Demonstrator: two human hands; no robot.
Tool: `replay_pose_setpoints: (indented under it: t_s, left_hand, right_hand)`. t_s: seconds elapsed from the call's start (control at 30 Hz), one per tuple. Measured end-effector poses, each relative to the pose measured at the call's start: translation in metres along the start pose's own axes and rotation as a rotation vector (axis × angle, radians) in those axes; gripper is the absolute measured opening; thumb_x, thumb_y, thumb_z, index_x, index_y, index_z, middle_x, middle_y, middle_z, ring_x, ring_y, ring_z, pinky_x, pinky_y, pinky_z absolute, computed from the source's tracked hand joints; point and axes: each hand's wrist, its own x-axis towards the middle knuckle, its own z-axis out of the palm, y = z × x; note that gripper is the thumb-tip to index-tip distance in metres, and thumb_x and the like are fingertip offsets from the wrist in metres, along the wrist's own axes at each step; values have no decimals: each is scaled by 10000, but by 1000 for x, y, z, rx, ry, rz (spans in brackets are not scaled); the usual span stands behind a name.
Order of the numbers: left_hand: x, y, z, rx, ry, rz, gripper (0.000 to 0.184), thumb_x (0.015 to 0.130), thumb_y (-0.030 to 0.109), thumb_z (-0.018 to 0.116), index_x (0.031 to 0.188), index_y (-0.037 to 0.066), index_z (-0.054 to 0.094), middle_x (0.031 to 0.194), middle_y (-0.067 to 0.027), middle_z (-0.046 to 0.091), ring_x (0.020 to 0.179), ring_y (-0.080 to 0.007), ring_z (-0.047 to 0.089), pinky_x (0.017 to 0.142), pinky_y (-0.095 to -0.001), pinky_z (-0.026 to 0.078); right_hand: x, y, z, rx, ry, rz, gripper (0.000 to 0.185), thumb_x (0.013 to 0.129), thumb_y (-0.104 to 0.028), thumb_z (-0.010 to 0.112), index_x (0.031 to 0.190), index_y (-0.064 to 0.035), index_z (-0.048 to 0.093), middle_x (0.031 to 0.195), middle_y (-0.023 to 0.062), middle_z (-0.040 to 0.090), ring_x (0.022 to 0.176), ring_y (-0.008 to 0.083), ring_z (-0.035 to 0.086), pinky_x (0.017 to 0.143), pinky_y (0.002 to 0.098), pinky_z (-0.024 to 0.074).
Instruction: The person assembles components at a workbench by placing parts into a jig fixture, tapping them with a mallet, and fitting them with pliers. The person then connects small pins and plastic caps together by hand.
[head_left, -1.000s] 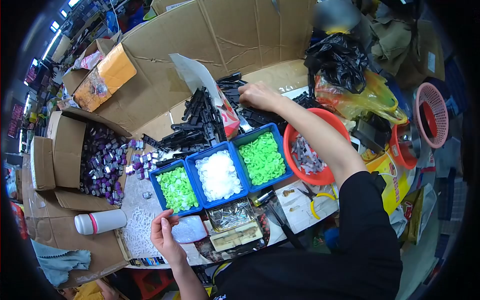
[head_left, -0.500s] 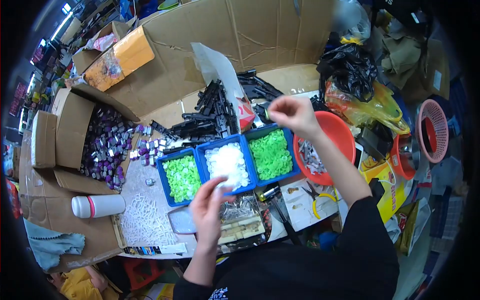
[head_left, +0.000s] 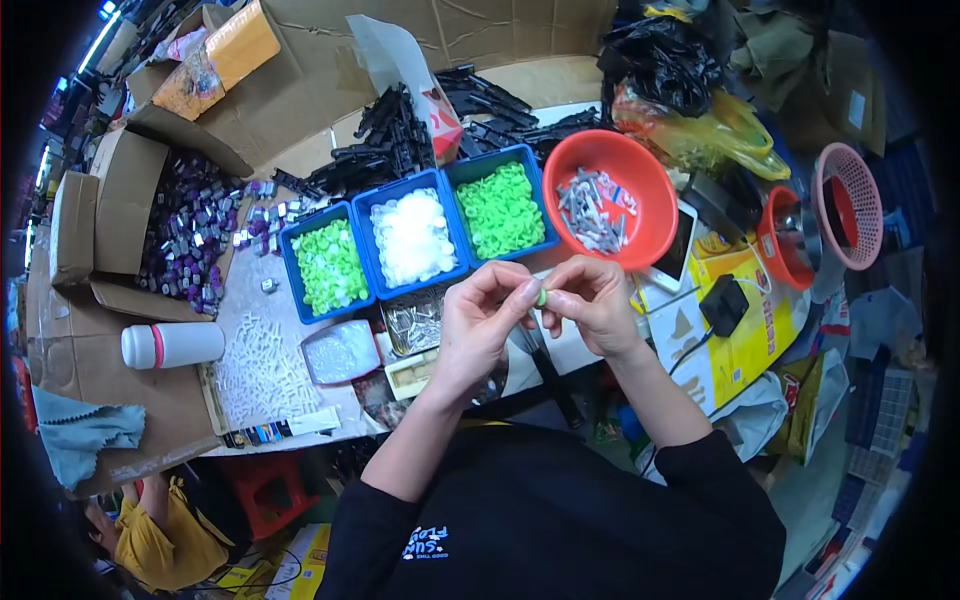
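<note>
My left hand (head_left: 487,318) and my right hand (head_left: 594,306) meet in front of my chest, fingertips pinched together. Between them shows a small round green piece (head_left: 541,297), which both hands grip; whether another part is with it is hidden by the fingers. Just beyond the hands stand three joined blue bins. Green ring-like pieces (head_left: 498,212) fill the right one, translucent white discs (head_left: 412,238) the middle one, and paler green pieces (head_left: 330,266) the left one. A red bowl (head_left: 655,205) holding grey and white small parts (head_left: 592,210) stands beyond my right hand.
Black plastic parts (head_left: 390,135) pile up behind the bins. At left, purple-and-silver pieces (head_left: 185,235) spill from a cardboard box (head_left: 125,205). A white bottle (head_left: 185,345) lies near white pegs (head_left: 262,370). A white phone (head_left: 675,245) and black adapter (head_left: 725,305) are at right.
My right hand has come down and left from above the red bowl, bringing the green piece. My left hand has moved right from the white discs to meet it. The view has shifted.
</note>
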Motion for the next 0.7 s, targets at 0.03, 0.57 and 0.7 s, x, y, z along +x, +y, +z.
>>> replay_pose_setpoints:
  t_s: [0.03,0.57,0.7]
  left_hand:
    - [-2,-3,2,-2,23,6,133,913,120,631,927,-10,604,892,-34,601,717,-71,559,632,-213,463]
    - [-16,-32,5,-114,187,-132,240,1005,237,453,828,77,466,761,-17,521,622,-83,498,573,-229,420]
    - [-22,-46,-11,169,50,-111,203,996,227,469,885,59,497,764,-41,561,611,-72,497,559,-213,404]
  right_hand:
    - [-5,1,3,0,0,1,126,849,-27,664,959,27,636,798,103,669,664,134,657,555,241,544]
    - [-42,16,1,76,369,27,144,869,-66,629,964,41,630,778,123,678,617,161,672,591,278,582]
    - [-45,16,0,96,407,22,143,900,-109,600,931,28,626,763,121,672,580,156,659,549,272,570]
